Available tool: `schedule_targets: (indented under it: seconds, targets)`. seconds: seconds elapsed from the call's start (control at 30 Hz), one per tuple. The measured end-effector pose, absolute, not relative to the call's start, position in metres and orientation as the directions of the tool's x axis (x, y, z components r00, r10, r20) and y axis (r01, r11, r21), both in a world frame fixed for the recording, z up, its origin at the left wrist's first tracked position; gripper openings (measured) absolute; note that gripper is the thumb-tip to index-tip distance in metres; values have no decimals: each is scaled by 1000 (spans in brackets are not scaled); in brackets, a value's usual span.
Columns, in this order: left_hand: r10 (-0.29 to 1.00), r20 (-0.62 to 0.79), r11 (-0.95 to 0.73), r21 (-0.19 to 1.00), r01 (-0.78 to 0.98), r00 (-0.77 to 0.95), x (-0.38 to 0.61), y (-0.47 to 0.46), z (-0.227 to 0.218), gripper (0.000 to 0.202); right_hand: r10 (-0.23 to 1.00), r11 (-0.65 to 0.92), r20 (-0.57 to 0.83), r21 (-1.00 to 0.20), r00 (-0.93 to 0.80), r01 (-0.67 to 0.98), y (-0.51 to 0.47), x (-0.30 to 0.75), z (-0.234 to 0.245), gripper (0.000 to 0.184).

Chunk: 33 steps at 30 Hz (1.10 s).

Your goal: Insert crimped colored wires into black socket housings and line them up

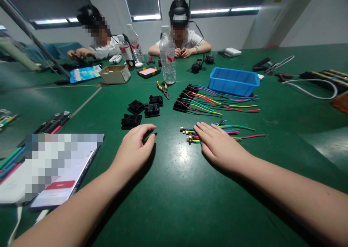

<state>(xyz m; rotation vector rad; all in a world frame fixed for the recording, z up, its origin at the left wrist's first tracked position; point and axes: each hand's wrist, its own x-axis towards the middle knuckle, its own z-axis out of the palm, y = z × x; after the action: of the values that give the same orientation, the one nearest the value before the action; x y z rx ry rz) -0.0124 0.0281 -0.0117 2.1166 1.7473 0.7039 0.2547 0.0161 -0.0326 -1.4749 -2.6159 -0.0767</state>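
Note:
My right hand (217, 140) lies flat, fingers stretched out, over a bundle of coloured wires (251, 135) with brass-coloured terminals at their left ends. The palm and fingers cover the middle of the bundle. My left hand (136, 142) rests on the green table, thumb and fingers apart with nothing between them. Just beyond its fingers sit several black plastic blocks (152, 110). Farther right, a row of black blocks (181, 104) has red, yellow, green and blue wires (217, 101) running out to the right.
Yellow-handled pliers (164, 90) and a water bottle (168, 60) stand beyond the blocks, left of a blue bin (233, 82). A phone-like device (67, 171) lies by my left forearm. A cardboard box (115, 75) is farther back. Two people (193, 40) sit across the table.

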Motion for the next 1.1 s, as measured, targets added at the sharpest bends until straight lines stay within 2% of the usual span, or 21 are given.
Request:
schedule_targets:
  seconds: [0.23, 0.37, 0.5, 0.83, 1.1]
  targets:
    - [965, 208, -186, 114, 976, 160, -14, 27, -18, 46, 837, 532, 157, -15, -524, 846, 16, 256, -34, 54]
    - [965, 210, -159, 4, 987, 155, -11, 23, -16, 54, 832, 539, 160, -1, -532, 842, 17, 257, -35, 54]
    - [971, 189, -149, -14, 989, 149, -9, 22, -15, 55, 826, 545, 169, 2, -537, 839, 17, 257, -35, 53]
    - [981, 156, -129, 53, 990, 119, -13, 27, -21, 56, 829, 540, 168, 13, -534, 842, 17, 257, -36, 54]
    - [984, 145, -110, 61, 992, 100, -16, 30, -22, 56, 829, 537, 175, 14, -531, 844, 17, 256, -36, 54]
